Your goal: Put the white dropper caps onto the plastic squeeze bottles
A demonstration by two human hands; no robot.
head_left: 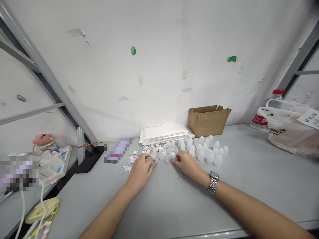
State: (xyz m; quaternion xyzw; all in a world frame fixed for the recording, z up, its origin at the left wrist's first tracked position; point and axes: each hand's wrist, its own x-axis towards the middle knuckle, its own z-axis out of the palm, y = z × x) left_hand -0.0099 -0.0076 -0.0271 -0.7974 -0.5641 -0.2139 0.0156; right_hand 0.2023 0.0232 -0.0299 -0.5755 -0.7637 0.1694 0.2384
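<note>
R hand [187, 162] fingers nearly closed, pinching white ring-strap cap [173, 155]; L hand [140, 168] fingers part-curled, grip can't tell. Domed translucent cups [210, 158] right of R fingers (prob. done); strapped caps [132, 159] by L fingers seemingly left.

A red-capped bottle [259, 118] stands partly behind a white plastic bag [286, 137]

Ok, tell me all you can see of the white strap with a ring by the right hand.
The strap is thin and white and looks like soft plastic. Its near end forms an open ring, seemingly lying on the grey table. From there it slants away and leftward to beside the right hand; whether the hand grips it, and what its far end joins, is too small to tell.
</note>
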